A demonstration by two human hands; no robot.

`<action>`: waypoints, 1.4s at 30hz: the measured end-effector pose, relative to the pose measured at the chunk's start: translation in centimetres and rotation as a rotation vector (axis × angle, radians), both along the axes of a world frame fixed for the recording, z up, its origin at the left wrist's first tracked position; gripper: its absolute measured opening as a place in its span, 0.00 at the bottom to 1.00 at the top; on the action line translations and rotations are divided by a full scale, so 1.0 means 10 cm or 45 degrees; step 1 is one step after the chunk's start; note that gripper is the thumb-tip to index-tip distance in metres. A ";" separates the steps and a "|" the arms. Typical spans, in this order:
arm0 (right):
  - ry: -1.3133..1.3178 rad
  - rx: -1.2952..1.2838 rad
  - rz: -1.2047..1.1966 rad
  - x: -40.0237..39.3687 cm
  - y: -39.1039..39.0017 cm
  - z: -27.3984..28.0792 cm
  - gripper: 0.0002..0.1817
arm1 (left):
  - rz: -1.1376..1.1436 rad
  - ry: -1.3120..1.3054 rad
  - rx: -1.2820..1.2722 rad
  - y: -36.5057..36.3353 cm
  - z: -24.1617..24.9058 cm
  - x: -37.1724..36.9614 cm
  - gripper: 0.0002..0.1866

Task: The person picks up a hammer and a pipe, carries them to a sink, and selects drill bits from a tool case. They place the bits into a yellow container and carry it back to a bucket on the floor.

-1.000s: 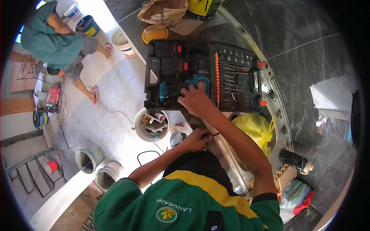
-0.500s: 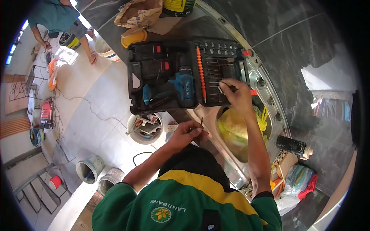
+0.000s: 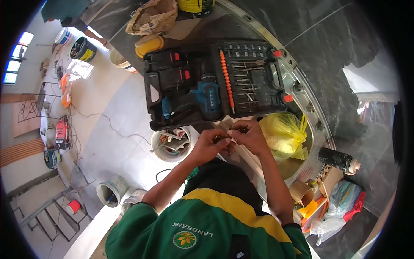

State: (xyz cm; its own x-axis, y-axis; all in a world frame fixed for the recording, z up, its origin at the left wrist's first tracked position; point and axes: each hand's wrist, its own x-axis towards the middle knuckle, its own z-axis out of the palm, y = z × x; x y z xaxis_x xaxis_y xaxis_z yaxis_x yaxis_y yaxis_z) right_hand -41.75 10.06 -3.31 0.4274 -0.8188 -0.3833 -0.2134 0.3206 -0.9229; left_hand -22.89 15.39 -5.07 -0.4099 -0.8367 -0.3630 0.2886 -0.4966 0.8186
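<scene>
The bare left hand [image 3: 210, 146] and bare right hand [image 3: 250, 136] meet at the fingertips near an open black plastic case [image 3: 185, 124] holding a blue-and-black drill [image 3: 208, 96].

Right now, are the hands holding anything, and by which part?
That cannot be told: the left hand and right hand meet at the fingertips, and anything pinched there is too small or hidden to make out.

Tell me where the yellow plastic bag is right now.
In the head view, the yellow plastic bag is right of centre, in the steel sink's basin, beside the right hand and just below the open tool case.
</scene>
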 end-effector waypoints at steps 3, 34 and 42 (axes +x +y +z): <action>-0.155 0.180 -0.131 0.12 -0.07 -0.05 0.07 | 0.094 -0.060 0.084 0.03 0.06 0.15 0.15; 0.310 -0.356 -0.144 1.29 -0.14 -0.29 0.11 | 0.913 0.278 -0.051 0.23 0.15 1.19 0.16; 0.037 -0.249 -0.247 0.93 -0.11 -0.18 0.11 | 0.832 -0.824 -0.522 0.09 0.10 1.08 0.14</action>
